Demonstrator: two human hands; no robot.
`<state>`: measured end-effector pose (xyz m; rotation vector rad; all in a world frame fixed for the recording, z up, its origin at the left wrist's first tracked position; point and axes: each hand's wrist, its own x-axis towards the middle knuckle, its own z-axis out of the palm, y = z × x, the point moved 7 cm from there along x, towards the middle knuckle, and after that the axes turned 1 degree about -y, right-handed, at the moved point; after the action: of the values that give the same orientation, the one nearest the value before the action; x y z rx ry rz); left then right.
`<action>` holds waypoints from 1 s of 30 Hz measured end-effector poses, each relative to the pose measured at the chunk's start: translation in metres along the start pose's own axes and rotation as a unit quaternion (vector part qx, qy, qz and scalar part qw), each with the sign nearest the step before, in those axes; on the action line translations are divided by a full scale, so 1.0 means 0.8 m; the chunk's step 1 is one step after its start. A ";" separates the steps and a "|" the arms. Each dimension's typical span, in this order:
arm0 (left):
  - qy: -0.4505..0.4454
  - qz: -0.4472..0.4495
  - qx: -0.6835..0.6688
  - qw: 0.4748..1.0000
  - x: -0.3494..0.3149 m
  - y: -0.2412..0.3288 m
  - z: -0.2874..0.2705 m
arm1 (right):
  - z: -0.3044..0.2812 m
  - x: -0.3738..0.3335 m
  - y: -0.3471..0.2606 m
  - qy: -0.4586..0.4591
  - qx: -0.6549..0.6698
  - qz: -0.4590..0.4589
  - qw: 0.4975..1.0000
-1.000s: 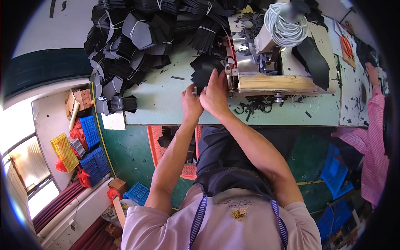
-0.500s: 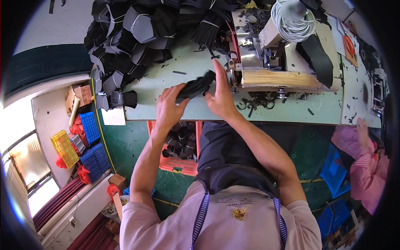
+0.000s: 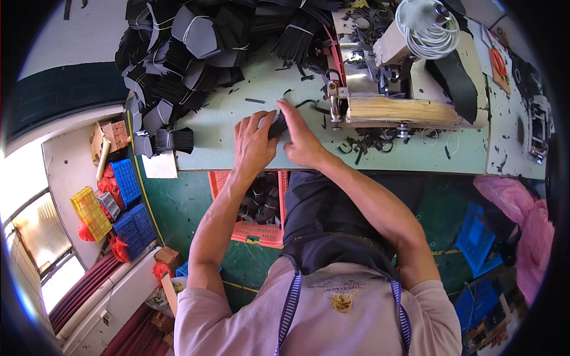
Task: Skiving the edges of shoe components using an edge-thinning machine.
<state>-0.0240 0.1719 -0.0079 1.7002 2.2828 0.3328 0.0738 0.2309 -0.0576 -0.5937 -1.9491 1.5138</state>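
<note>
A stack of thin black pieces (image 3: 277, 125) is held just above the table, between my two hands. My left hand (image 3: 255, 141) is closed round its left side, the back of the hand hiding much of it. Against the stack's right side lies my right hand (image 3: 304, 142), its fingers stretched out flat and its thumb apart. Under the table edge, a red plastic crate (image 3: 256, 234) holds several bundles of black pieces.
Banded black bundles (image 3: 199, 35) are heaped at the table's back left. A machine with a pale wooden bar (image 3: 404, 111) stands to the right, with black scraps (image 3: 368, 144) before it. Coiled white cable (image 3: 428, 35) sits above. Pink cloth (image 3: 522, 219) shows far right.
Both hands have drawn closer together round the stack, which is turned more upright and mostly covered. A black strip now lies beyond my right hand. The person's hand at far right has gone from view.
</note>
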 end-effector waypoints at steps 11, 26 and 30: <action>0.053 -0.246 -0.746 0.617 0.002 0.046 -0.012 | -0.046 -0.025 -0.077 0.046 0.347 0.229 0.908; -0.038 -0.157 -0.849 0.504 0.014 0.127 -0.028 | -0.279 -0.052 -0.123 0.276 -0.165 0.103 0.941; -0.043 -0.162 -0.847 0.505 0.009 0.133 -0.026 | -0.285 -0.030 -0.129 0.243 -0.381 0.066 0.890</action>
<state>0.0620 0.2083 0.0473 0.1317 0.8975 1.5616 0.2495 0.3493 0.0782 -1.3105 -2.0569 0.5062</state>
